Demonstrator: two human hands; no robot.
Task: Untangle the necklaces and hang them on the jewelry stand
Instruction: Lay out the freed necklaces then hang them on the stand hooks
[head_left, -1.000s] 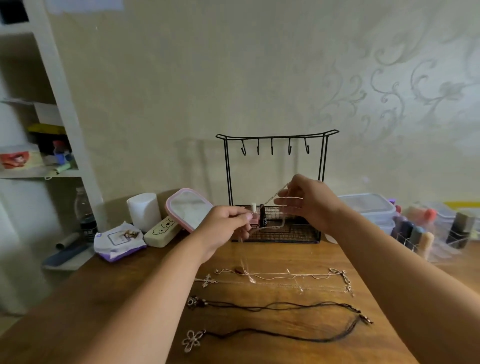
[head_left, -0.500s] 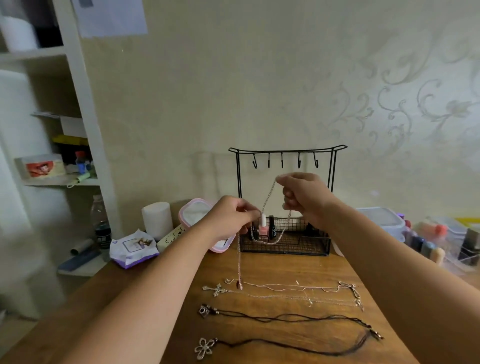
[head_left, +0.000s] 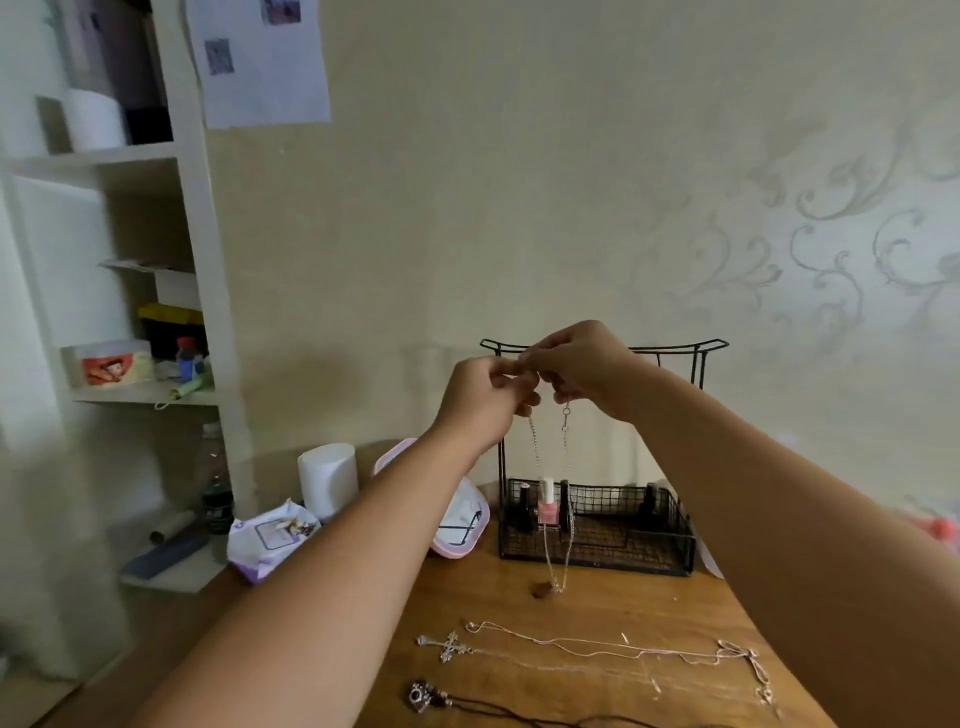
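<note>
Both hands were raised at the top bar of the stand (head_left: 696, 358), at the table's far edge. Left hand (head_left: 480, 402) and right hand (head_left: 587, 371) touched, fingers pinching the ends of a silver chain (head_left: 566, 519). The chain hung in two strands down past the stand's basket; its pendant was just over the table (head_left: 649, 603). Cross necklace (head_left: 447, 647) lay flat nearer the front edge.

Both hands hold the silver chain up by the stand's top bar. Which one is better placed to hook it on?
Probably the right hand: it is directly in front of the jewelry stand bar, pinching the silver chain. The left hand sits lower, left.
</note>
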